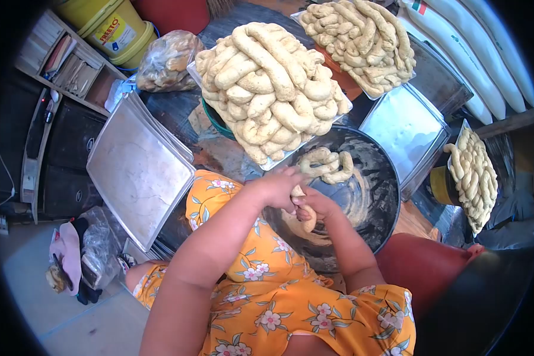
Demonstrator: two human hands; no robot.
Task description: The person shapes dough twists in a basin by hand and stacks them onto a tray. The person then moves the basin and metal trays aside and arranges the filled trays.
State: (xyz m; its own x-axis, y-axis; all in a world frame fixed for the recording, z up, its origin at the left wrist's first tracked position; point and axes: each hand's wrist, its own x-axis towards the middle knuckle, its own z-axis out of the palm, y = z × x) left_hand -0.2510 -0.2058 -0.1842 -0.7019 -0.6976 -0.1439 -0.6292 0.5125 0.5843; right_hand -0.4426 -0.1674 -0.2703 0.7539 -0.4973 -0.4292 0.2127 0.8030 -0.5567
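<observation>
L hand (277, 188) & R hand (318, 204), both w/ fingers curled, grip a dough rope (308, 222) over blk basin (378, 199), nr dough loops (338, 173).

The left hand (279, 187) and right hand (318, 206) hide part of the dough (308, 222) between them. The top edge cuts off the red tub (175, 14). Print on the sacks (457, 59) is too small to read.

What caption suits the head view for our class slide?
Hands hold a dough strip over a dark basin with dough coils inside.
</observation>
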